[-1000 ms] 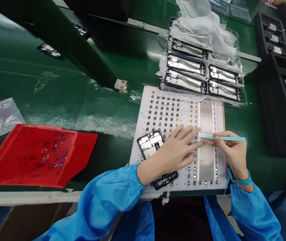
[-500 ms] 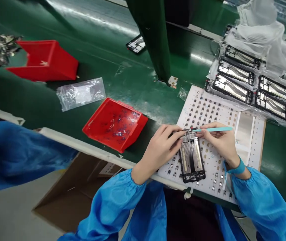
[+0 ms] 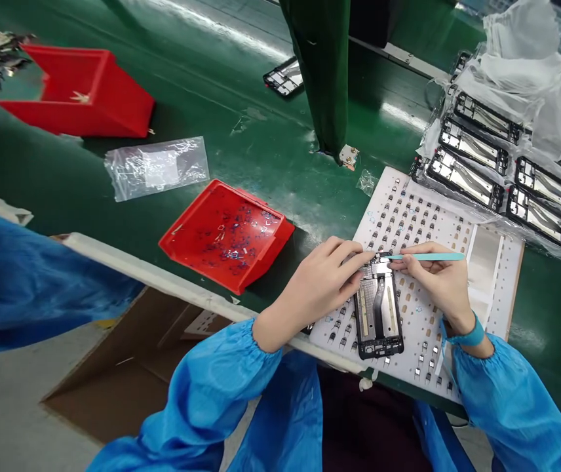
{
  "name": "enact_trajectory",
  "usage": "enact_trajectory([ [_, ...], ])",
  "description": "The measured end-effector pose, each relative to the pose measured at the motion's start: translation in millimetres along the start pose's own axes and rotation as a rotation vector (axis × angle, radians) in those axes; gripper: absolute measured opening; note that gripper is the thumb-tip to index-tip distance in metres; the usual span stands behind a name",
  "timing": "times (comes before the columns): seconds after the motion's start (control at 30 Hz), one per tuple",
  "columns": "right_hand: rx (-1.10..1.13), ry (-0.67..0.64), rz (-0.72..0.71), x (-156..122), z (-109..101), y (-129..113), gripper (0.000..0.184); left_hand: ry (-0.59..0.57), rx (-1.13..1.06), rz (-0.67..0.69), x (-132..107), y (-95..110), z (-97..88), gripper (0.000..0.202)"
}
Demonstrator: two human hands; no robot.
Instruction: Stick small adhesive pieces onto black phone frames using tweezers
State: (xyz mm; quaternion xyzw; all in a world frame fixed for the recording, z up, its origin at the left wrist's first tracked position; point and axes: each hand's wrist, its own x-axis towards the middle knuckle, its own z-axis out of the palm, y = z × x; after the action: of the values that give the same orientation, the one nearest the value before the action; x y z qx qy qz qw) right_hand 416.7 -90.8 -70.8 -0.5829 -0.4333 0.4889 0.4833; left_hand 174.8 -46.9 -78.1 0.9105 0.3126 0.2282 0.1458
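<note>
A black phone frame (image 3: 379, 308) with silvery inner panels lies on a white board (image 3: 499, 301) dotted with small metal parts. My left hand (image 3: 327, 282) grips the frame at its upper left, fingers bent over the top edge. In my right hand (image 3: 435, 278) is a pair of light-blue tweezers (image 3: 432, 257), pinched between thumb and fingers and held nearly level. Its tip reaches the upper end of the phone frame; whether it holds a tiny part there cannot be made out. A blue band circles my right wrist.
A red bin (image 3: 229, 236) with small bits stands left of the board, a clear plastic bag (image 3: 157, 167) and second red bin (image 3: 88, 92) farther left. A tray of phone frames (image 3: 472, 177) overlaps the board's far right. A green post (image 3: 324, 78) rises behind. Another person's blue sleeve (image 3: 39, 288) is at left.
The view has shifted slightly. My left index finger has stretched further over the top of the phone frame. The tweezers stay at its upper end, in my right hand.
</note>
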Motion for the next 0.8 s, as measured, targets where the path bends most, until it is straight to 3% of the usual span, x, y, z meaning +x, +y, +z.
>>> enact_trajectory([
  [0.5, 0.039, -0.030, -0.029, 0.3, -1.4, 2.1, 0.017, -0.046, 0.043, 0.036, 2.9, -1.0, -1.3, 0.035],
  [0.8, 0.043, -0.021, -0.039, 0.4, 0.0, 2.4, 0.018, -0.150, 0.146, 0.071, 6.0, -1.8, -2.1, 0.042],
])
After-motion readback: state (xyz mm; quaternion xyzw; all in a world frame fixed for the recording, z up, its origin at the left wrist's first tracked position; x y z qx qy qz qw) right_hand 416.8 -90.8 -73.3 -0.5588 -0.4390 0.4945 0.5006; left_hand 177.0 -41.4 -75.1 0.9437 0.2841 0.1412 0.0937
